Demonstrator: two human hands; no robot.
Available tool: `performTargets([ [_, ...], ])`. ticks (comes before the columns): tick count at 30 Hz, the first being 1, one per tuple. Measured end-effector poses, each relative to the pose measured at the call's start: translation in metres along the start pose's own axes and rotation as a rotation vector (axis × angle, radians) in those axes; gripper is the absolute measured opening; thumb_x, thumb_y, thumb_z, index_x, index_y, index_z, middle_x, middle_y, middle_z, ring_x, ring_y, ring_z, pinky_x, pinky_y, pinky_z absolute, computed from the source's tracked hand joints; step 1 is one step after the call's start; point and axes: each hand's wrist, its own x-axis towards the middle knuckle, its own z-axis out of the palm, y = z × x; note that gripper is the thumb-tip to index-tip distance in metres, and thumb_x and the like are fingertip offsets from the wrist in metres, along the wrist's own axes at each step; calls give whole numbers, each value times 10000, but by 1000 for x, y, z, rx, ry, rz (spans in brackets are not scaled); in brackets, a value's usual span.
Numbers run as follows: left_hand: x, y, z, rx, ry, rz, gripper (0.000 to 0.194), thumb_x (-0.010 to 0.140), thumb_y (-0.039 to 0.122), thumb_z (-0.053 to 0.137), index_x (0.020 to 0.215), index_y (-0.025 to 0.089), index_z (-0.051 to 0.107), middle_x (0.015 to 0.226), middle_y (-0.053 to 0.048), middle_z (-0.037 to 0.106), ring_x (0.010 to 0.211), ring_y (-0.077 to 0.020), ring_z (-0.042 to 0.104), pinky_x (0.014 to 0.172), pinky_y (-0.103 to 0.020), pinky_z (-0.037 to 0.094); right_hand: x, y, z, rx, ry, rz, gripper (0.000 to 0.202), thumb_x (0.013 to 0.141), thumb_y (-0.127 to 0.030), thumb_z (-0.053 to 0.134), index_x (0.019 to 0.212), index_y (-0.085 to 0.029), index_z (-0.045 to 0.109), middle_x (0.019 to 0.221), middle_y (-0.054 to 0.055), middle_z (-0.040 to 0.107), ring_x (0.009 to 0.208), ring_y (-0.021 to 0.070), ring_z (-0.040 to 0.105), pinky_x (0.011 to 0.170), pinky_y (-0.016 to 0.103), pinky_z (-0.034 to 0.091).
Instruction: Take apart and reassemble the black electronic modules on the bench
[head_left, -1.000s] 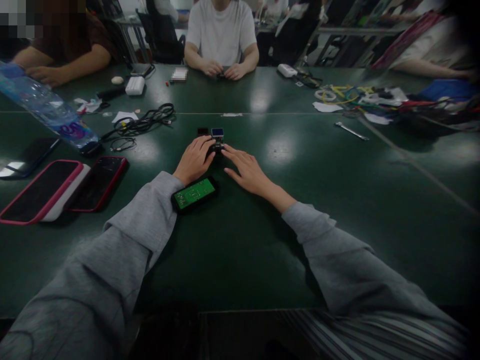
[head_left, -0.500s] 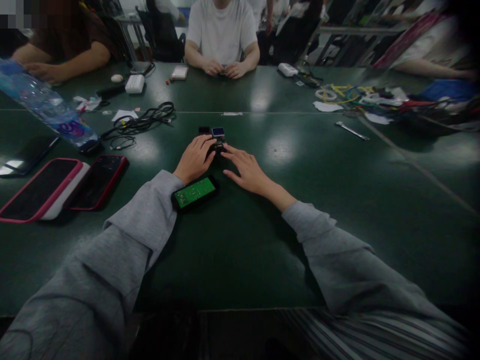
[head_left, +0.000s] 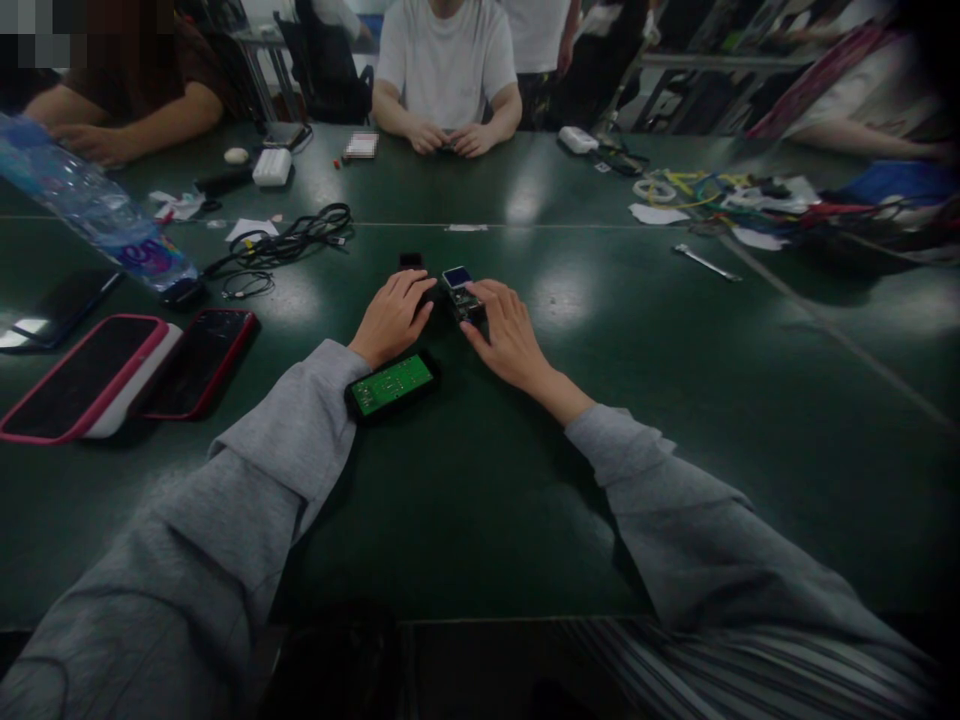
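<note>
The small screened circuit board (head_left: 460, 293) has shifted right on the table (head_left: 465, 520); your right hand (head_left: 508, 335) pinches its right side. Your left hand (head_left: 393, 316) curls beside a partly hidden dark piece (head_left: 410, 260); you can't tell its grip.

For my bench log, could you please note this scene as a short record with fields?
Left hand: nearest a dark device; grip unclear
Right hand: grip closed on a small board with a screen
Beside left sleeve: black-framed green panel
Left side: bottle, pink-edged phone
Right side: wrench
Surface: dark green table
</note>
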Motion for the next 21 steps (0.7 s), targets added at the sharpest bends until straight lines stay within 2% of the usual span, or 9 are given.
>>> performTargets([
  [2,0,-1,1,5,3,6,397,1024,321,401,1357,139,517,1416,-156,550,1358,-284,476,1170,-499,393,0,0,2,-16,-48,-50,502,1030,-409,433,1498,-247,354,1555,111,390,1408,318,378,1103,532,410],
  [5,0,-1,1,6,9,10,395,1026,318,400,1356,137,521,1411,-154,555,1354,-276,478,1169,-487,397,1,2,4,-37,-91,-71,416,1025,-382,456,1414,-237,475,1554,107,404,1396,324,389,1079,540,426],
  [10,0,0,0,-3,-1,-2,401,1024,308,399,1366,137,517,1419,-154,550,1358,-285,474,1162,-503,398,2,1,1,-45,-13,-63,276,1019,-334,474,1229,-203,596,1414,125,515,1251,321,501,977,508,487],
  [14,0,1,-2,-17,-19,-16,408,1022,308,403,1369,126,516,1428,-162,541,1373,-292,461,1167,-512,388,2,-1,-3,-42,45,4,226,1019,-299,446,1109,-184,619,1218,137,590,1144,311,549,935,500,501],
  [17,0,1,-2,-20,-21,-17,407,1022,304,406,1372,127,515,1432,-162,540,1375,-291,461,1166,-518,387,1,-1,-3,-22,75,36,271,1003,-308,461,1208,-179,582,1240,149,580,1200,329,523,970,525,494],
  [21,0,2,-2,-14,-14,-10,406,1021,305,405,1370,134,521,1426,-158,547,1369,-292,469,1163,-514,391,1,0,-3,7,45,-3,473,982,-321,491,1438,-208,439,1482,148,457,1385,337,404,1096,571,427],
])
